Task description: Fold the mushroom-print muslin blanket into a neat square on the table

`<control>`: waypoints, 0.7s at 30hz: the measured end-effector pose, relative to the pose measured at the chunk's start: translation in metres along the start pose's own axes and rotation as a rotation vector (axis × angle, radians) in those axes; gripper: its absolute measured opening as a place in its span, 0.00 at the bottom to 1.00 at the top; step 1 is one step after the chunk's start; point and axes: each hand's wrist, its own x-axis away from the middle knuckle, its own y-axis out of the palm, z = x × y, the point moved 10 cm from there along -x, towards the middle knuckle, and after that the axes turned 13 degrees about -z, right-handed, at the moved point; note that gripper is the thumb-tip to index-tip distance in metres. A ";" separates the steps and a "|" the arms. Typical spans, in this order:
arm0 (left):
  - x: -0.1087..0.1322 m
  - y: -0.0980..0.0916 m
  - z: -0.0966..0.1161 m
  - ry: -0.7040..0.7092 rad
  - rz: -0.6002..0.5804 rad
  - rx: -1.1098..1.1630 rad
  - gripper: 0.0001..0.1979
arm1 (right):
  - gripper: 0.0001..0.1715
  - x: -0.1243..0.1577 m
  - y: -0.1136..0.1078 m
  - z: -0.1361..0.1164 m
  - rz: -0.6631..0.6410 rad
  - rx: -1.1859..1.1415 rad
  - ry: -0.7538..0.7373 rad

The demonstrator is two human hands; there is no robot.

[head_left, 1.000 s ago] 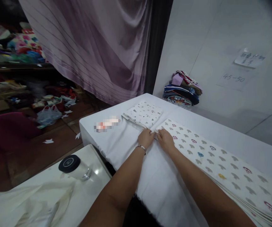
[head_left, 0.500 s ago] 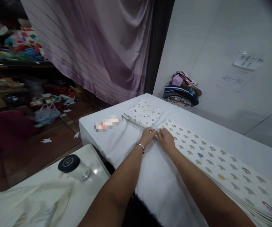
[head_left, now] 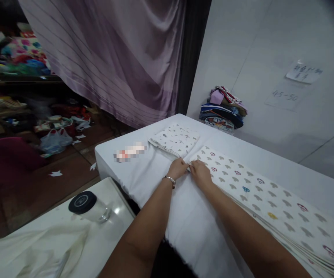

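Observation:
A long stack of folded white cloth, printed with grey mushroom-like shapes and a few coloured ones, runs across the right of the white-covered table. At its near left corner, my right hand is closed with thumb and fingers pinching the cloth's edge. My left hand, with a bracelet at the wrist, meets it there, its fingertips also pinched at that corner. A smaller folded cloth with tiny dark prints lies just beyond my left hand. Fingers partly hide the gripped edge.
A blurred-out item lies on the table's left part. Nearer, a white side table carries a black-lidded clear jar and cream fabric. Folded clothes are piled by the wall. A purple curtain hangs behind.
Both hands have shifted very slightly left and toward me, still together at the cloth's corner. The view has turned a little; the cloths look unmoved.

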 end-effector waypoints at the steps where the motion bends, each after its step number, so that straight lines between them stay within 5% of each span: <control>1: -0.001 0.002 -0.001 -0.006 -0.009 0.031 0.06 | 0.12 0.000 0.001 -0.001 0.004 0.004 0.001; 9: -0.002 0.008 -0.005 -0.038 -0.019 0.224 0.13 | 0.15 0.001 0.002 -0.007 0.035 0.017 -0.068; 15: -0.004 0.006 -0.004 -0.040 -0.011 0.163 0.08 | 0.14 0.002 0.003 -0.013 -0.005 0.031 -0.083; 21: -0.013 -0.005 0.000 -0.064 0.070 0.023 0.09 | 0.15 0.045 -0.003 0.018 0.015 0.099 -0.105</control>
